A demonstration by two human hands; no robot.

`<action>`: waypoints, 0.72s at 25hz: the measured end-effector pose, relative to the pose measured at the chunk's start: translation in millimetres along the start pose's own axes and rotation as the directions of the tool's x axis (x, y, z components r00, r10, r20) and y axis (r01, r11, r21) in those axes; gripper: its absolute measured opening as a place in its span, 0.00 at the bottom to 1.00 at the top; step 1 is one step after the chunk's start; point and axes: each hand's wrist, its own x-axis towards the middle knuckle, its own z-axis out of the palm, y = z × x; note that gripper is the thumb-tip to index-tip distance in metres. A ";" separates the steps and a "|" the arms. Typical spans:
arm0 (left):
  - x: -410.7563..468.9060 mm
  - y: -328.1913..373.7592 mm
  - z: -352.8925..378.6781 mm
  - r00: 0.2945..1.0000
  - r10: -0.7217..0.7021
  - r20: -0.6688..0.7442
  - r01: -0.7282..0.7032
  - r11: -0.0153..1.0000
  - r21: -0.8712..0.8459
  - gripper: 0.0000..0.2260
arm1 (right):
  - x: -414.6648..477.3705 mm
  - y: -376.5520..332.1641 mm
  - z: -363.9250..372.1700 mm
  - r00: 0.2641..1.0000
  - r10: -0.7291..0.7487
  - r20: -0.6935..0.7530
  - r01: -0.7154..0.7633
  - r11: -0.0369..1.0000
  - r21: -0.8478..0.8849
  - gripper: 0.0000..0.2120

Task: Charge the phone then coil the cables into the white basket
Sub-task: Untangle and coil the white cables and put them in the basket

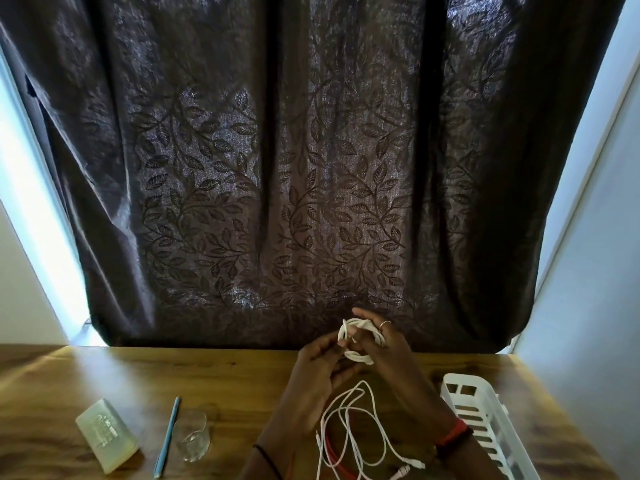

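A dark curtain with a leaf pattern hangs behind the wooden counter. On the right side of the counter lies the white basket, near my right forearm. Between my two forearms, loose white cables lie tangled on the counter, and a red cable is under them. My right hand is raised above the far part of the counter, its fingers curled around a coiled white cable. My left hand pinches the same coil from the left side. At the left on the counter lie a clear plastic box, then a blue pen, and just beside the pen stands a small glass.
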 end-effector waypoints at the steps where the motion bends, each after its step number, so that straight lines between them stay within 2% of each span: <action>1: -0.1 -1.1 0.3 1.000 -0.001 -0.001 0.001 1.000 0.001 0.11 | -0.4 -0.7 -0.6 1.000 0.024 0.016 -0.025 0.999 0.047 0.14; 3: 0.2 -3.6 -1.2 1.000 0.004 -0.004 -0.004 1.000 0.001 0.11 | 0.1 -1.3 -3.4 0.992 0.094 0.080 -0.109 0.970 0.216 0.13; 5: 1.5 -7.0 -5.0 1.000 0.008 -0.013 -0.008 1.000 0.020 0.12 | 1.7 -2.2 -10.2 0.971 0.179 0.156 -0.228 0.888 0.400 0.12; 7: 2.6 -10.7 -8.4 0.999 0.009 -0.035 -0.007 0.997 0.073 0.11 | 3.7 -3.7 -19.8 0.952 0.229 0.201 -0.296 0.852 0.433 0.13; 10: 3.1 -15.7 -11.2 0.995 0.016 -0.097 -0.001 0.988 0.157 0.10 | 4.3 -1.3 -33.5 0.932 0.232 0.280 -0.327 0.872 0.365 0.16; 12: 3.6 -18.6 -12.1 0.990 0.020 -0.140 0.008 0.980 0.199 0.10 | 1.9 0.3 -40.3 0.930 0.224 0.292 -0.302 0.917 0.260 0.17; 14: 4.6 -22.3 -12.5 0.986 0.017 -0.168 0.021 0.974 0.226 0.09 | -0.6 1.8 -42.6 0.949 0.202 0.243 -0.220 0.974 0.047 0.15; 16: 5.5 -25.6 -12.5 0.982 0.020 -0.187 0.026 0.970 0.243 0.09 | -2.7 2.2 -40.2 0.968 0.161 0.193 -0.134 0.980 -0.149 0.14; 18: 6.2 -27.6 -12.2 0.980 0.022 -0.199 0.029 0.968 0.251 0.09 | -4.9 1.0 -37.1 0.979 0.124 0.164 -0.090 0.975 -0.201 0.15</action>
